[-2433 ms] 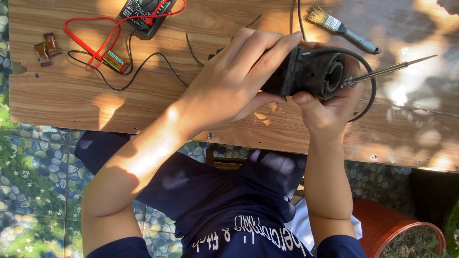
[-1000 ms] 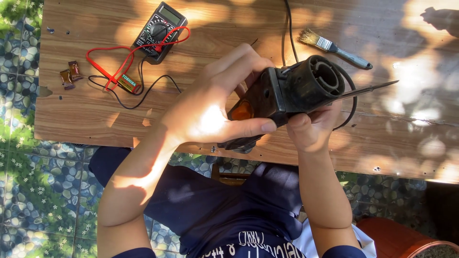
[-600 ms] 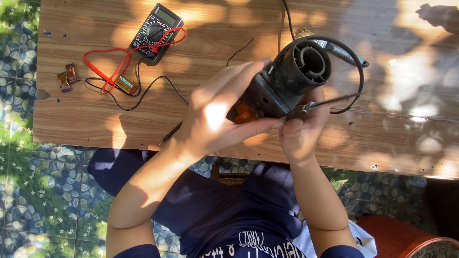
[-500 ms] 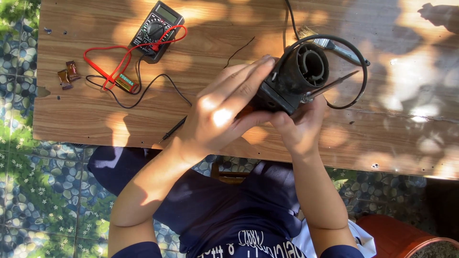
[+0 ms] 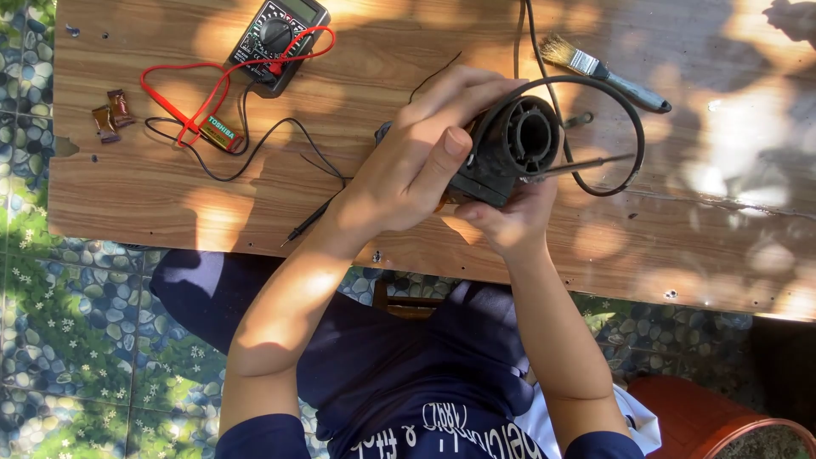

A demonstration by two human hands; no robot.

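My left hand [image 5: 416, 166] grips a black cylindrical motor housing [image 5: 514, 144] from the left, thumb lying along its side. The housing's round open end faces up at me. My right hand [image 5: 508, 223] holds it from underneath. A thin metal rod [image 5: 591, 163] sticks out to the right from between the housing and my right fingers. A black cable [image 5: 625, 127] loops from the housing over the wooden table [image 5: 170, 200].
A black multimeter [image 5: 279, 32] with red leads [image 5: 183, 93] lies at the table's far left, next to a small battery [image 5: 223, 133] and a black probe [image 5: 310, 223]. A paintbrush [image 5: 605, 70] rests far right. Two small brown parts [image 5: 110, 115] sit left. A reddish pot [image 5: 722, 421] stands below.
Both hands tilted the housing so its round opening now faces the camera, and my left thumb shifted onto its side. The items on the table stayed put.
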